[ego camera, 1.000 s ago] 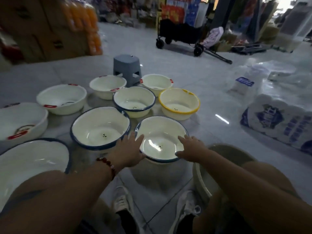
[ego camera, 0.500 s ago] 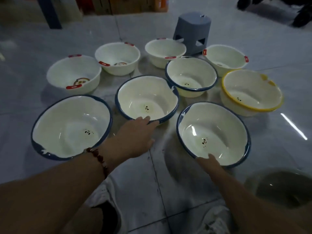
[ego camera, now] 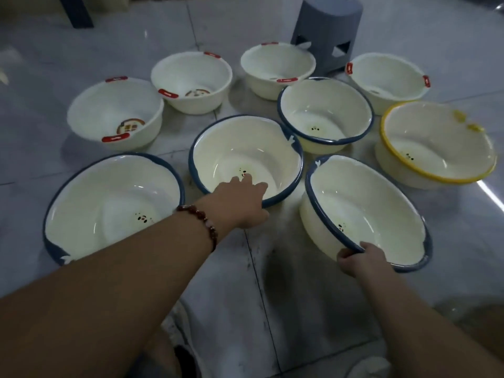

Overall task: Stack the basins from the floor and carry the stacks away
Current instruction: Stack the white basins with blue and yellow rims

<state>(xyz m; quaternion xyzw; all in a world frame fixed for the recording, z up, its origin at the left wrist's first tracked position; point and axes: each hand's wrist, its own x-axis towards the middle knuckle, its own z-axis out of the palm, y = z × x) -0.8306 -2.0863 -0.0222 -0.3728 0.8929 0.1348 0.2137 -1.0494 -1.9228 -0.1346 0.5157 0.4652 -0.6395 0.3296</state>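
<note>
basins sit open side up in a loose cluster on the grey tiled floor, all cream-white inside. four have dark blue rims and a small dark face mark on the bottom: a large one at near left, a middle one, one behind it to the right, and the near right basin. the near right basin is tilted, its near edge raised off the floor. a yellow-rimmed basin stands at far right, also with a face mark. four smaller white basins with red tabs on their rims make up the back row, the leftmost showing a coloured picture on its bottom. a grey plastic stool stands just behind them.

the right hand has a closed grip on the blue rim of the tilted basin, fingers curled over its near edge. the left hand, a red bead bracelet on its wrist, rests on the near rim of the middle basin with fingers reaching inside and thumb outside; whether that grip has closed on the rim i cannot tell.
</note>
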